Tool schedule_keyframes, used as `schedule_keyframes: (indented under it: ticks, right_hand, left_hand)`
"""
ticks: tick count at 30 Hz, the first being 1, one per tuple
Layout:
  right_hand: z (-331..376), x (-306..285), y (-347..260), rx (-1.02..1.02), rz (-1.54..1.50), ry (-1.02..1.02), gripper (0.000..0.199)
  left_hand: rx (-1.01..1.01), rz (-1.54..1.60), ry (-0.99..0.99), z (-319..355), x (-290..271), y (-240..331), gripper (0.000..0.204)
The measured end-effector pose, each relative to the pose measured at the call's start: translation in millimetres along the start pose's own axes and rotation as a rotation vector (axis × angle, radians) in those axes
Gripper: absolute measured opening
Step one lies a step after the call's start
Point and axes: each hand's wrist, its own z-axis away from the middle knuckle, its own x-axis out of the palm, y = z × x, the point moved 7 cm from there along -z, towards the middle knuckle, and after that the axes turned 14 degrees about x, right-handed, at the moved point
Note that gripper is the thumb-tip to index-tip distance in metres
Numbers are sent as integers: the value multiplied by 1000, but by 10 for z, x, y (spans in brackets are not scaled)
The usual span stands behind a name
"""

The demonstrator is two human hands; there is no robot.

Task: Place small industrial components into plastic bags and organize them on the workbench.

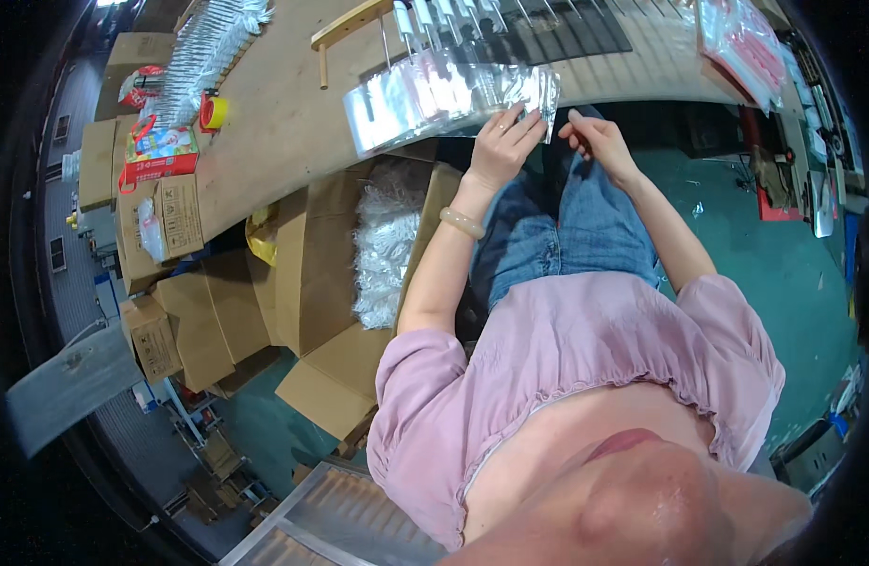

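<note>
My left hand (506, 146) lies with its fingers stretched over the right end of a stack of clear plastic bags (406, 108) at the table's front edge. A pale bangle (462, 223) circles that wrist. Just right of the bags, my right hand (600, 147) is held above my lap, apart from the stack, its fingers curled in. Whether anything small is between them is hidden. Beyond the bags, several white-handled metal rods (423, 17) lie in a row beside a wooden bar (351, 25).
A long row of wrapped metal pieces (194, 61) fills the table's far left, near a yellow tape roll (214, 113) and a red box (161, 151). Below, an open carton (326, 255) contains clear-wrapped pieces (389, 245). Pink-and-clear packets (741, 52) lie at the table's right end.
</note>
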Motion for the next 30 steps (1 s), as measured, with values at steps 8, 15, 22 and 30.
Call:
schedule_keyframes:
  ticks: [8,15,22,30]
  right_hand:
    - [-136,72,-92,20,-17,-20,20]
    - [88,-310,-249,-71,-84,40,21]
    - [35,-359,-201,79,100,225,29]
    - [-65,-497,-98,12,5,273,29]
  left_hand:
    - [119,135,35,25,-63,-20,34]
    - [-287,20,-323,76,-33,-431,79]
    - [-166,73,-309,-107,46,-183,95]
    - [49,124,-179,-450,326,43,48]
